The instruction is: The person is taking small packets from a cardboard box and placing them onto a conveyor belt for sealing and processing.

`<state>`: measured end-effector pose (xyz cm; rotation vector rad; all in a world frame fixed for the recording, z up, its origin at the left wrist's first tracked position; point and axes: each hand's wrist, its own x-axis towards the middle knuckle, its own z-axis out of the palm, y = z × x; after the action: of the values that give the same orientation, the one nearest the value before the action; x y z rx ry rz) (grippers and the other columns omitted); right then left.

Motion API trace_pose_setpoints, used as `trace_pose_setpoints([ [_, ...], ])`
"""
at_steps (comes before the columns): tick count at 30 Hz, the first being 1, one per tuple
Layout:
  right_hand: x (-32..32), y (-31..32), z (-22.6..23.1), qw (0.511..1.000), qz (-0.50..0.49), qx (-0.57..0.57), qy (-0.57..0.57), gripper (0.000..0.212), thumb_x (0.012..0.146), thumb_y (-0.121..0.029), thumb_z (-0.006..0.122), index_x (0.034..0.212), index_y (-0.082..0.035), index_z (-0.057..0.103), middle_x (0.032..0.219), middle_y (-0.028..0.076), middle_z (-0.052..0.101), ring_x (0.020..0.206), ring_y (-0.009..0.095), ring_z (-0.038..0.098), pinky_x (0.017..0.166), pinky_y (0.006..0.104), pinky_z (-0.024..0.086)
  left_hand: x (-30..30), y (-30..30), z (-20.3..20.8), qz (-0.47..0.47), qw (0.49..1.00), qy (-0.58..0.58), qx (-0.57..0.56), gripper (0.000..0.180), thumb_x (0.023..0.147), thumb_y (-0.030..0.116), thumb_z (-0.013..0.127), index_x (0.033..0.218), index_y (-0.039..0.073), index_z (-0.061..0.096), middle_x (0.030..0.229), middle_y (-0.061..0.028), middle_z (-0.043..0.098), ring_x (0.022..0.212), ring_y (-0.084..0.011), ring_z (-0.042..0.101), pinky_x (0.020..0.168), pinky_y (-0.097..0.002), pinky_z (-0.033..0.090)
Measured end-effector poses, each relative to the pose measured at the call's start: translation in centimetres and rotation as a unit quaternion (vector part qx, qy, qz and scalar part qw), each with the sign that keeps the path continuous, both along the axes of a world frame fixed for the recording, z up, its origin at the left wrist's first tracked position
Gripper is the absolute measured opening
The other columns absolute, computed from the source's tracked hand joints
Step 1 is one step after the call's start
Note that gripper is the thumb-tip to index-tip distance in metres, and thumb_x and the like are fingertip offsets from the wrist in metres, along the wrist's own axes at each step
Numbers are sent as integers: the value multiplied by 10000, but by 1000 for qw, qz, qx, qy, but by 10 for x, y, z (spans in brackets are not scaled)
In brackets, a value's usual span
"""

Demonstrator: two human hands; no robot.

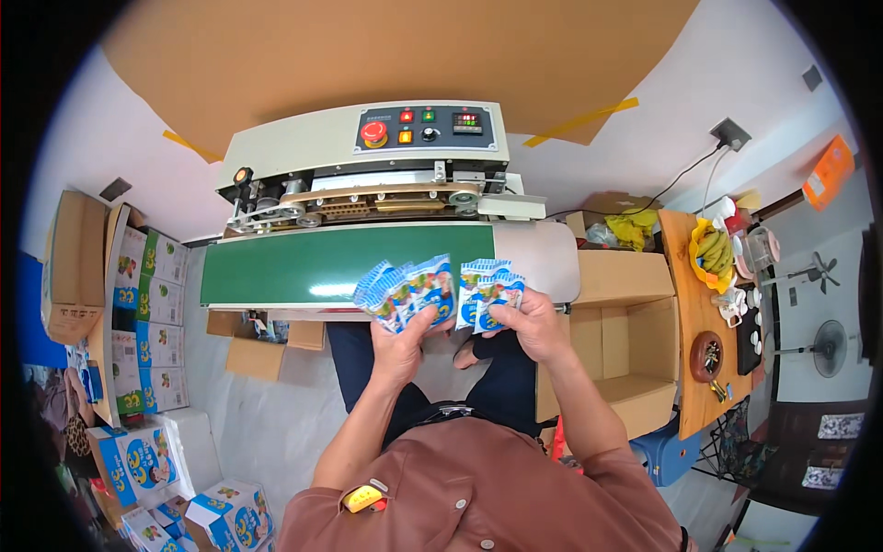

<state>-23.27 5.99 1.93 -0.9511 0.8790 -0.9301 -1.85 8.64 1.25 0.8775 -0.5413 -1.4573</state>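
Note:
My left hand (402, 345) is closed on several small blue-and-white printed packets (405, 293), fanned out and overlapping. Close beside it, my right hand (538, 327) pinches a smaller bunch of matching packets (487, 293) by their lower ends. Both bunches are held over the near edge of a green conveyor belt (276, 262), with a small gap between them. Behind the belt stands a band sealing machine (294, 152) with a control panel (425, 127), a red stop knob and lit buttons.
An open cardboard box (625, 350) stands right of the belt, beside a wooden table (685, 313) holding bananas (714, 250) and a brown ashtray (706, 354). Below the belt sits another open carton (253, 359). Printed boxes (166, 317) are stacked at the left, with more (230, 515) on the floor.

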Motion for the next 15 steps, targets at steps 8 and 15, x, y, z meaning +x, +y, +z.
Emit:
trace_pose_setpoints([
  [8, 25, -5, -4, 997, 21, 38, 65, 247, 937, -171, 656, 1117, -2, 636, 923, 65, 692, 755, 120, 667, 582, 263, 577, -6, 0, -11, -29, 998, -56, -24, 401, 827, -50, 711, 1200, -3, 572, 1118, -79, 658, 940, -163, 671, 804, -301, 563],
  [15, 32, -26, -6, 995, -80, 48, 46, 270, 933, -160, 654, 1158, -12, 634, 1000, 53, 691, 810, 127, 678, 617, 281, 607, 5, -14, -18, 64, 997, 28, 14, 512, 787, -111, 695, 1250, -23, 493, 1127, -126, 644, 965, -215, 684, 780, -342, 591],
])
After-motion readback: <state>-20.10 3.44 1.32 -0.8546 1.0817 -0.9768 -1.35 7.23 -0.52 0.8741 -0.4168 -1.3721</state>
